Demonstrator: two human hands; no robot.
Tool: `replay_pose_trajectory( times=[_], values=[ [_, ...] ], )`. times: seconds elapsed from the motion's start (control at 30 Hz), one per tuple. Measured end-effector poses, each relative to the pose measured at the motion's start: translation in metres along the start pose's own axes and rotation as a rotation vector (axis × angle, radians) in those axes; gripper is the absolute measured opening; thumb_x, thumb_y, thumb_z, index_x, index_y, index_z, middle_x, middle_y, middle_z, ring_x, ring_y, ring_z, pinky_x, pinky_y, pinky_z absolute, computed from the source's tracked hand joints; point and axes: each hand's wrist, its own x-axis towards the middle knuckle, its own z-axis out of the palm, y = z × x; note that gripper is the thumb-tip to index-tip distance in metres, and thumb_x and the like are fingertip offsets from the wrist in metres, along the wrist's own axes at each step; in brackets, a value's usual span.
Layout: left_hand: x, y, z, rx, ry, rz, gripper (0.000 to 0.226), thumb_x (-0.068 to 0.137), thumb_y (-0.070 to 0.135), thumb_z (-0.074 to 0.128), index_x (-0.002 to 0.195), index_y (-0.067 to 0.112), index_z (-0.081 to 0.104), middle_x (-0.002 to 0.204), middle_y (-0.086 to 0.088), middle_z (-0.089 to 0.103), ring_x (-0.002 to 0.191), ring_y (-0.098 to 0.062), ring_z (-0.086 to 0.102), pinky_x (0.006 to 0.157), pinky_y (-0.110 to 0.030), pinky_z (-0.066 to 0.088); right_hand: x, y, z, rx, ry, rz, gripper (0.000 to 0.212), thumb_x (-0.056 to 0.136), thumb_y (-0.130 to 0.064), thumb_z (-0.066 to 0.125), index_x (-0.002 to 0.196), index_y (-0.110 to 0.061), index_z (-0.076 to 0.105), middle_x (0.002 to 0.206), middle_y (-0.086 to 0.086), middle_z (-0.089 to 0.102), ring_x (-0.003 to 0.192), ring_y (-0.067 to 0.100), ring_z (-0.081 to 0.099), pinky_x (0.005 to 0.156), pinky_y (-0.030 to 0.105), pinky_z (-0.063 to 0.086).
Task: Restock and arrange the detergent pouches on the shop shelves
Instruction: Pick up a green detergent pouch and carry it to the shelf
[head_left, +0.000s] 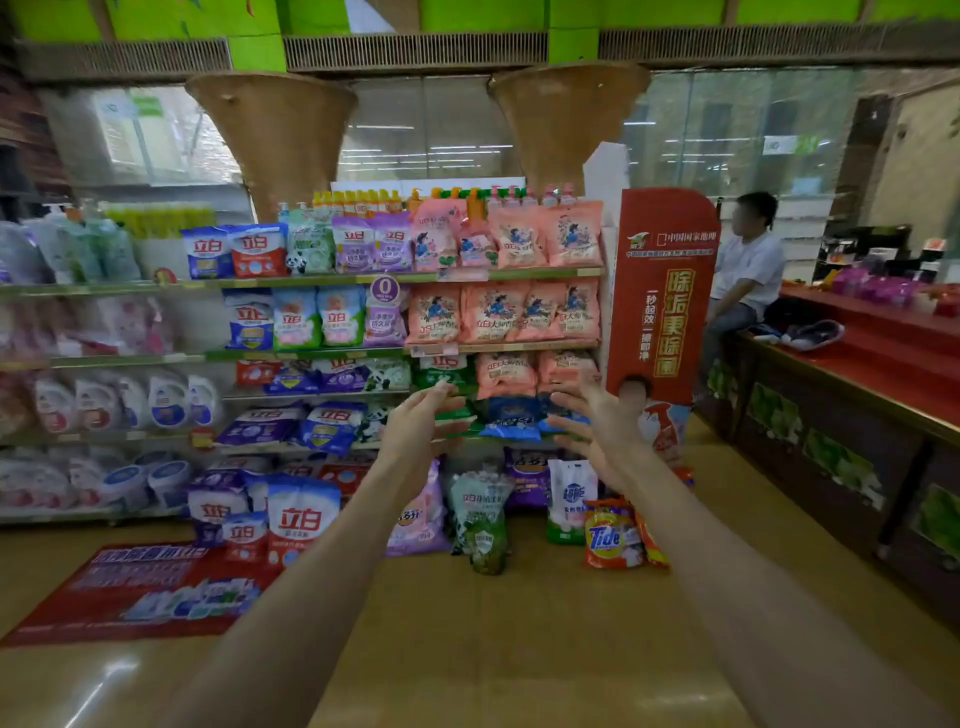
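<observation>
1. My two grips, left hand and right hand, are both spread open, holding nothing, raised apart before the shelves.
2. Detergent pouches: four glossy pink ones sit side by side on the second shelf down.
3. One orange Tide bag stands on the floor.

Pink pouches, red stand, green shelf edges.

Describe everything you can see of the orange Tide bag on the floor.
The Tide bag looks like glossy orange plastic, with a blue logo on a yellow disc. It seems full and stands upright on the floor in front of the shelves, apparently touching another orange pouch and overlapping a white-and-green pouch.
</observation>
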Motion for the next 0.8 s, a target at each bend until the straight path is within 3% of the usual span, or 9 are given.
replay_pose_trajectory(
  times=[0.07, 0.17, 0.3, 0.43, 0.57, 0.7, 0.8],
  values=[
    [0.012, -0.004, -0.004, -0.008, 0.001, 0.001, 0.023, 0.101, 0.03, 0.051, 0.108, 0.012, 0.065, 0.102, -0.004, 0.067, 0.081, -0.024, 0.065, 0.072, -0.038, 0.054, 0.008, 0.008, 0.007, -0.007, 0.021, 0.028, 0.065, 0.097, -0.058, 0.042, 0.141, -0.011, 0.049, 0.13, 0.003, 0.061, 0.11, 0.029, 0.064, 0.092, 0.046, 0.054],
    [0.045, -0.025, -0.011, -0.01, -0.002, -0.036, 0.03, 0.101, 0.031, 0.051, 0.121, 0.011, 0.06, 0.107, -0.003, 0.067, 0.084, -0.025, 0.064, 0.088, -0.049, 0.053, 0.034, 0.025, 0.014, -0.007, 0.017, 0.065, 0.061, 0.099, -0.056, 0.04, 0.136, -0.01, 0.052, 0.132, 0.004, 0.061, 0.11, 0.031, 0.065, 0.097, 0.049, 0.05],
    [0.097, -0.045, -0.014, -0.008, -0.001, -0.062, 0.027, 0.101, 0.031, 0.05, 0.118, 0.013, 0.061, 0.112, -0.003, 0.066, 0.081, -0.024, 0.065, 0.093, -0.049, 0.051, 0.089, 0.041, 0.018, -0.01, 0.029, 0.081, 0.058, 0.099, -0.056, 0.041, 0.135, -0.012, 0.052, 0.133, 0.004, 0.061, 0.109, 0.029, 0.064, 0.099, 0.05, 0.051],
    [0.161, -0.057, -0.014, -0.015, 0.034, -0.062, 0.022, 0.1, 0.031, 0.052, 0.105, 0.014, 0.065, 0.108, -0.006, 0.066, 0.079, -0.024, 0.063, 0.089, -0.047, 0.05, 0.158, 0.051, 0.023, 0.027, 0.003, 0.102, 0.057, 0.099, -0.053, 0.045, 0.139, -0.012, 0.049, 0.129, 0.002, 0.062, 0.104, 0.028, 0.066, 0.084, 0.044, 0.055],
    [0.235, -0.052, -0.01, -0.015, 0.085, -0.053, 0.018, 0.099, 0.031, 0.054, 0.104, 0.016, 0.065, 0.109, -0.005, 0.067, 0.082, -0.028, 0.065, 0.092, -0.05, 0.051, 0.235, 0.049, 0.038, 0.051, -0.044, 0.136, 0.049, 0.102, -0.042, 0.046, 0.14, -0.01, 0.046, 0.127, 0.003, 0.061, 0.095, 0.028, 0.067, 0.094, 0.05, 0.053],
    [0.301, -0.05, -0.012, 0.03, 0.087, -0.042, 0.032, 0.099, 0.03, 0.056, 0.125, 0.013, 0.057, 0.127, -0.008, 0.061, 0.087, -0.03, 0.067, 0.09, -0.05, 0.055, 0.304, 0.048, 0.053, -0.046, -0.059, 0.119, 0.034, 0.103, -0.033, 0.049, 0.129, -0.013, 0.052, 0.127, 0.006, 0.062, 0.09, 0.027, 0.068, 0.076, 0.044, 0.055],
    [0.341, -0.054, -0.016, 0.084, 0.098, -0.071, 0.039, 0.098, 0.027, 0.057, 0.136, 0.021, 0.047, 0.128, -0.006, 0.058, 0.095, -0.034, 0.069, 0.091, -0.05, 0.056, 0.347, 0.059, 0.058, -0.162, -0.072, 0.118, 0.022, 0.1, -0.036, 0.053, 0.118, -0.023, 0.054, 0.12, 0.003, 0.066, 0.077, 0.022, 0.064, 0.069, 0.04, 0.052]
  ],
)
